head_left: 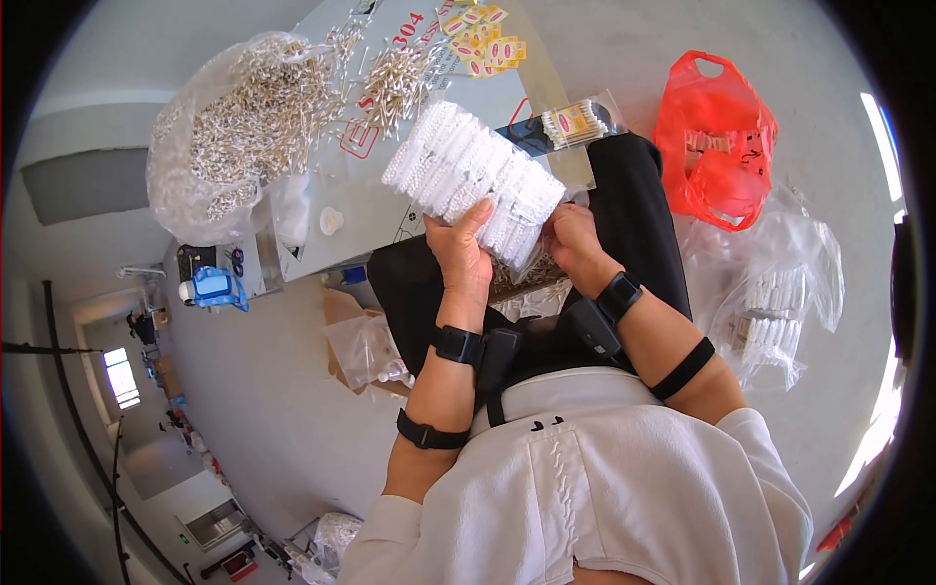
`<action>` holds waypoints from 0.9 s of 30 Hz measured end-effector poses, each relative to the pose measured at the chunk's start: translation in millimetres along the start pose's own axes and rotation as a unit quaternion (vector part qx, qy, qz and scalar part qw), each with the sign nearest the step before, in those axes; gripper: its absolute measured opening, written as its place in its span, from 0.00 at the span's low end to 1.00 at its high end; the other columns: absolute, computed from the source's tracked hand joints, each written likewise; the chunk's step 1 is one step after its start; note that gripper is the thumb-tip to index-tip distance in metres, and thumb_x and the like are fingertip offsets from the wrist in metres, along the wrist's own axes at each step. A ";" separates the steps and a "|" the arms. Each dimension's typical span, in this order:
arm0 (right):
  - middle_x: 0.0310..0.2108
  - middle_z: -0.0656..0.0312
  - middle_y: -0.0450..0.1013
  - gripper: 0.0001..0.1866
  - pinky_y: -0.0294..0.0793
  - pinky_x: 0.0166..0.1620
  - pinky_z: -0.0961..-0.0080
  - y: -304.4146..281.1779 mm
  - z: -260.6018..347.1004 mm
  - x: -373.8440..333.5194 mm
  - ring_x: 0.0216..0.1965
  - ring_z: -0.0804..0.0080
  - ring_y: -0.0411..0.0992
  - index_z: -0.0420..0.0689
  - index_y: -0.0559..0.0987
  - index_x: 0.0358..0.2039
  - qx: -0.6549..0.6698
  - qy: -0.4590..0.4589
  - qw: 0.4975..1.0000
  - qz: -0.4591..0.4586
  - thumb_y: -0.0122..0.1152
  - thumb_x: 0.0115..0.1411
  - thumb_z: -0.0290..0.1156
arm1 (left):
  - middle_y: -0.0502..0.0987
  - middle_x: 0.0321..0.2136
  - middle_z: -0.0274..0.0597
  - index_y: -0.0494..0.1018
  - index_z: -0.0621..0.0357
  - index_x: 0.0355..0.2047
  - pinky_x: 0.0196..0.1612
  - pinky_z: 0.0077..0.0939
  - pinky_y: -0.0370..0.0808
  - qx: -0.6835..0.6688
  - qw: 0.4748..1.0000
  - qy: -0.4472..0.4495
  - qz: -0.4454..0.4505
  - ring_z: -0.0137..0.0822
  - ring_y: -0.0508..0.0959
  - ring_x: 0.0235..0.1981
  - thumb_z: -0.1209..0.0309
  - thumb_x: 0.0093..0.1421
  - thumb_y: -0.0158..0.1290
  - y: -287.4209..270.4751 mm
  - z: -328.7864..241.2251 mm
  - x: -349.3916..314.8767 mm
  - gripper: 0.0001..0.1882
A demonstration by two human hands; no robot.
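Right now, looking down from your head camera, your left hand [461, 255] is wrapped around the near end of a thick bundle of cotton swabs [475, 182], thumb pressed up along its side, fingers closed on it. Your right hand [575, 239] sits at the bundle's lower right corner, fingers curled in against the swabs, though how firmly they pinch is hard to tell because the bundle hides the tips. You hold the bundle up above your lap, tilted, just in front of the grey table [366, 210]. On that table lies a loose heap of swabs [395, 83], and beside it a big clear bag [229, 136] stuffed with more of them slumps over the table's left edge. A small packed box of swabs [575, 122] rests near the table's right edge, and yellow and red labels [485, 41] are scattered at the far end. To your right an orange plastic bag [717, 141] sits on the pale concrete floor [273, 390], with a crumpled clear bag [780, 292] of packed swabs just beside it. A blue device [216, 289] stands near the table's left corner.
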State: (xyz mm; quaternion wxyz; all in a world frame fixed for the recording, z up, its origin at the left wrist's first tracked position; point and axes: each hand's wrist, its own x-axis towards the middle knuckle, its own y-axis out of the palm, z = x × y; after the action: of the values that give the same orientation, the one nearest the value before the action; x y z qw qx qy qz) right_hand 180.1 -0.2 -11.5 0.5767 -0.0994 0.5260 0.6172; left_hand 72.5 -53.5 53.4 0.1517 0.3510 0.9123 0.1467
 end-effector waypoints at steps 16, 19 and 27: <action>0.17 0.63 0.70 0.06 0.62 0.18 0.75 -3.2 -2.8 6.2 0.16 0.74 0.65 0.42 0.72 0.20 -0.011 0.007 1.000 -0.009 0.58 0.50 0.20 | 0.70 0.47 0.40 0.62 0.60 0.53 0.52 0.31 0.69 0.018 1.000 0.012 -0.004 0.37 0.72 0.47 0.88 0.41 0.59 10.4 -4.3 -3.8 0.36; 0.18 0.62 0.70 0.05 0.62 0.18 0.75 -2.1 -0.6 3.0 0.16 0.73 0.65 0.41 0.72 0.20 -0.016 0.005 1.000 -0.011 0.58 0.50 0.20 | 0.70 0.47 0.40 0.62 0.59 0.53 0.52 0.31 0.69 0.020 1.000 0.019 -0.007 0.37 0.72 0.47 0.88 0.42 0.59 12.0 -4.8 -5.2 0.36; 0.18 0.62 0.70 0.05 0.61 0.18 0.76 -2.5 1.2 1.5 0.15 0.73 0.65 0.41 0.72 0.20 -0.023 -0.003 1.000 -0.009 0.59 0.50 0.20 | 0.69 0.47 0.44 0.59 0.63 0.53 0.52 0.33 0.70 0.000 0.999 0.012 -0.052 0.38 0.71 0.47 0.86 0.44 0.59 15.9 -6.4 -3.0 0.35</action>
State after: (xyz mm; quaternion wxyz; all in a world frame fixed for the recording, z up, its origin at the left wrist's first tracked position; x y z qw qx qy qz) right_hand 182.1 1.1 -13.4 0.5814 -0.1161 0.5090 0.6240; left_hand 81.7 -45.3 65.7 0.1486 0.3011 0.9311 0.1425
